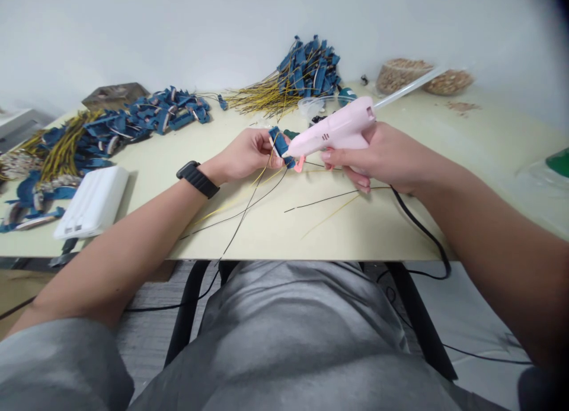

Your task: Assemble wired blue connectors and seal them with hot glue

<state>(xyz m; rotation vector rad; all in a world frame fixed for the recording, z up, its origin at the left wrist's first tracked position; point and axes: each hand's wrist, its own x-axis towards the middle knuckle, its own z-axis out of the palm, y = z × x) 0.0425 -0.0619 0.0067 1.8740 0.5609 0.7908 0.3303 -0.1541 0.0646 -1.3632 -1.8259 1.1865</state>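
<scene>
Between the thumb and fingers of my left hand (253, 150) is a small blue part (279, 141) with a white edge and thin yellow and black wires trailing from it. My right hand (377, 156) grips a pink glue gun (338, 127), its nozzle pointing left, right at the blue part. Whether the tip touches it I cannot tell. A clear glue stick (409, 86) sticks out of the gun's back, and a black cord (420, 224) runs down from under my right hand. Loose wires (329, 199) lie on the table below my hands.
A bundle of blue parts (306, 67) with yellow wires lies at the back, and a long heap of them (146, 112) at the left. A white power bank (93, 201) sits front left. Bags of brown bits (402, 74) stand back right on the pale table (382, 233).
</scene>
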